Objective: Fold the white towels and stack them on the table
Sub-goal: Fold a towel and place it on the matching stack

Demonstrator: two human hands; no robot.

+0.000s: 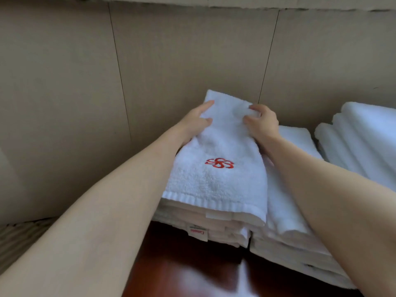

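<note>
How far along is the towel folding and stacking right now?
Done: three stacks of folded white terry towels sit on the dark red wooden table, left, middle and right. In hand: the left hand and right hand hold the folded white towel with a red emblem on top of the left stack. Left: letting go; no unfolded towels are in view.

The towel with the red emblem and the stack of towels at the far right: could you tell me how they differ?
The emblem towel shows a red embroidered mark; the far-right stack shows plain white only. The emblem towel is held at its far end by the left hand and right hand; the far-right stack is untouched. The emblem towel tops a pile beside the cardboard wall; the other stands apart. Both are white terry, folded.
</note>
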